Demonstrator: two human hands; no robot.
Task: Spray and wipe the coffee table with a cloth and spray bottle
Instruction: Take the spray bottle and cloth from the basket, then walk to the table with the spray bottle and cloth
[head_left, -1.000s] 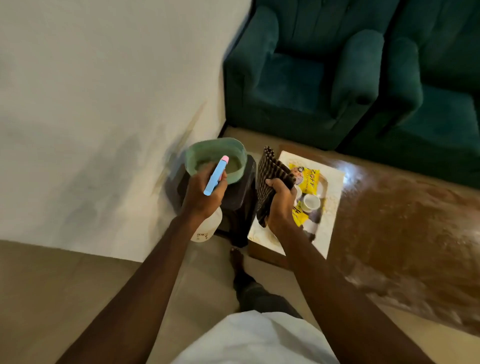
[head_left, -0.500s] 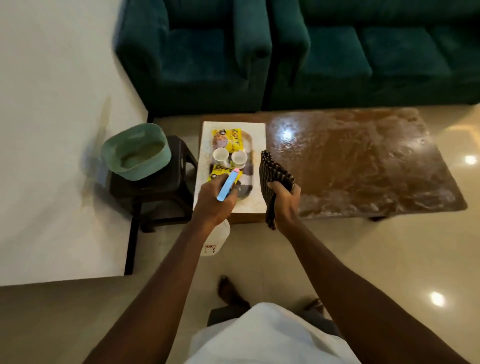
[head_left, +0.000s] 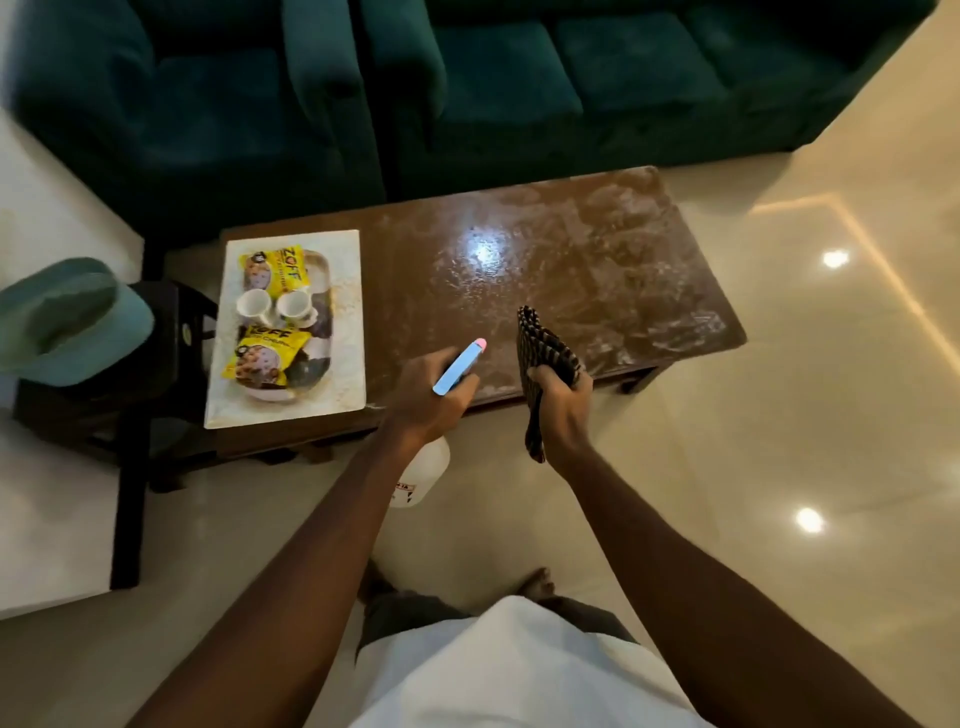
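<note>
Frame centre: your left hand (head_left: 423, 397) grips the spray bottle (head_left: 423, 475), likely light, by its neck; your right hand (head_left: 563, 397) clutches the soft cloth (head_left: 545, 348).

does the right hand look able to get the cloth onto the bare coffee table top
Probably yes: the right hand grips the cloth at the near edge of the coffee table, the top there is bare, and the tray sits far left.

The white bottle (head_left: 422, 475), blue-nozzled, is pointing over the glossy brown desk (head_left: 597, 249); the dark checked cloth (head_left: 545, 353) is hanging bunched above its front edge.
</note>
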